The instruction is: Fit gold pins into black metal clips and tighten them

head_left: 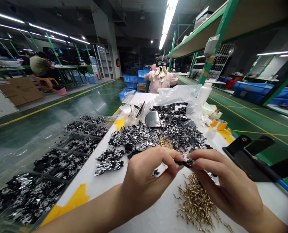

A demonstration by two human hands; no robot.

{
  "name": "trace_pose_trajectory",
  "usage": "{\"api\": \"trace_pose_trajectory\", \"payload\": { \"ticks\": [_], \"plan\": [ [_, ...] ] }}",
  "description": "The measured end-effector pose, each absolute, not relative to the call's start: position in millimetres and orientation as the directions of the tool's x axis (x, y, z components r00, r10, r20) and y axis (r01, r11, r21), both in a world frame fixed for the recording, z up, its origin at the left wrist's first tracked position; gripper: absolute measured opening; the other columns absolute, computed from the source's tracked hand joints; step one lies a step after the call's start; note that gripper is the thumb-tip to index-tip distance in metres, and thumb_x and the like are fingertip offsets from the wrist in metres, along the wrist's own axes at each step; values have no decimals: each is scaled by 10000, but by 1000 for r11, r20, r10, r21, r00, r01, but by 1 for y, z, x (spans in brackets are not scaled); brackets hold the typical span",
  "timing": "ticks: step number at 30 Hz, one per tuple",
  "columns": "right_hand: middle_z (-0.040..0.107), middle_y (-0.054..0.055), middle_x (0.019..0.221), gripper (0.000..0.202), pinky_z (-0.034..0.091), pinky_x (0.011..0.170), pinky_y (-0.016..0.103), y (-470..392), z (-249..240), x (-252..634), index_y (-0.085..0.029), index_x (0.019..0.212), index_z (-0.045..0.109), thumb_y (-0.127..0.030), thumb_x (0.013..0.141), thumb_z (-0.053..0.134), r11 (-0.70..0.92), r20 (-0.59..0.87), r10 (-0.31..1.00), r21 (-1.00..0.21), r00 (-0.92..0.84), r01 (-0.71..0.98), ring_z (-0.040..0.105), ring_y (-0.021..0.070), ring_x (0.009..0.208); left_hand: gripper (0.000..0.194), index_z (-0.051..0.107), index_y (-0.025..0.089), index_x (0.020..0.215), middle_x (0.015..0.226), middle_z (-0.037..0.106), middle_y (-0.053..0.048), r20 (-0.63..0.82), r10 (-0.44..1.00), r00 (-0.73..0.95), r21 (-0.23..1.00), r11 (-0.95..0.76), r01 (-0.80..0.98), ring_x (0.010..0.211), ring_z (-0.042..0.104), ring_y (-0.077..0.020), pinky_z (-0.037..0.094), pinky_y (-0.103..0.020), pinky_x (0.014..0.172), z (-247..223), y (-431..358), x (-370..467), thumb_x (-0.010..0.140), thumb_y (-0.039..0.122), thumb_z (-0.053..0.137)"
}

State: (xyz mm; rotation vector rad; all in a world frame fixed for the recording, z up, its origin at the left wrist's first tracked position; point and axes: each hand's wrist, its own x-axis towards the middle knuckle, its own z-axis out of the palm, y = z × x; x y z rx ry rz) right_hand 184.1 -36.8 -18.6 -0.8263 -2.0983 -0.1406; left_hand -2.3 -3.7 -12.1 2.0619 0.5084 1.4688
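Observation:
My left hand (151, 174) and my right hand (227, 184) meet above the white table (144, 216). Between their fingertips is a small black part (187, 162), pinched from both sides. Its details are too small to make out. Below and beside my right hand lies a pile of small brass-coloured pieces (194, 204). Beyond the hands, black and silver parts (139, 137) are heaped, with a smaller patch of brass pieces (165, 142) among them.
Trays of black and silver parts (53, 161) line the left side. A black metal fixture (250, 161) stands at right. Farther back are a dark rectangular object (153, 119), a white bottle (204, 94), yellow tape (219, 124) and a seated person (162, 77).

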Motion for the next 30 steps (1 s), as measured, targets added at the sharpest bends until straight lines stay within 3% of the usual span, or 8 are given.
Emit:
{"api": "trace_pose_trajectory", "payload": {
  "ticks": [6,13,18,23,30],
  "plan": [
    [555,77,1002,338,448,747,195,-38,-15,182,-148,1021,490,76,768,465,776,747,529,-233,-403,587,548,117,910,187,553,166,693,831,695,-49,709,639,299,668,-744,6,794,669,-151,560,-250,745,-12,-6,-1,713,-5,625],
    [545,96,972,303,452,763,243,-37,-18,180,-123,1017,490,63,780,459,791,758,518,-249,-395,559,531,141,911,132,619,153,757,801,702,-43,696,656,292,677,-735,36,772,671,-146,564,-234,734,-11,-7,1,727,25,632],
    [564,89,939,231,468,720,266,-30,-23,180,-147,982,492,6,812,460,739,742,564,-256,-363,624,538,148,885,221,652,155,941,863,697,-60,759,552,345,553,-827,105,777,652,-142,550,-252,737,-14,2,1,755,46,602],
    [563,88,918,173,483,702,283,-24,-28,182,-146,965,494,-45,830,456,750,740,540,-206,-402,628,552,158,871,230,645,146,987,843,656,-78,784,468,407,415,-884,216,761,626,-147,544,-275,705,-21,10,0,793,75,545],
    [556,66,883,98,482,745,370,-18,-18,175,-176,913,485,-111,841,467,758,680,587,-270,-440,594,532,180,880,195,652,155,956,846,658,-76,749,479,458,427,-877,220,768,633,-159,537,-288,685,-23,16,-6,799,112,543]
  ]
}}
